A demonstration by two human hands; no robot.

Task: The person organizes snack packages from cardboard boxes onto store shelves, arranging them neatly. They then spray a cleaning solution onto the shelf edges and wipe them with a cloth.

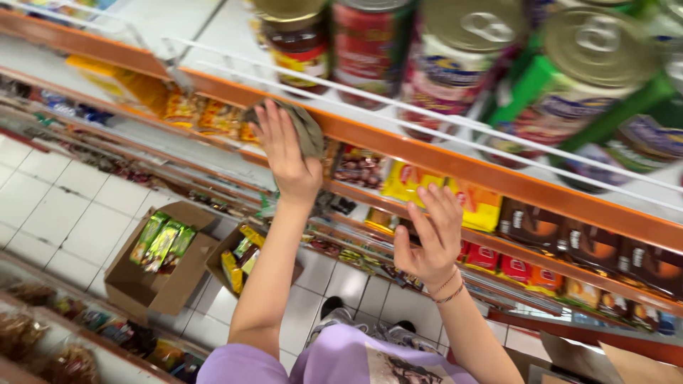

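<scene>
Fingers of left hand flat on grey cloth against orange shelf edge; right hand spread, empty.

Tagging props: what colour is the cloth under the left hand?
Grey-olive cloth, pressed by the left hand against the orange shelf edge; head view.

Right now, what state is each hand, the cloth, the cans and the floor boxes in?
left hand: fingers spread, pressing the cloth
cloth: crumpled against the orange shelf edge
right hand: open, holding nothing
cans: upright, sealed, behind the wire rail
cardboard boxes: flaps open, packets inside
</scene>
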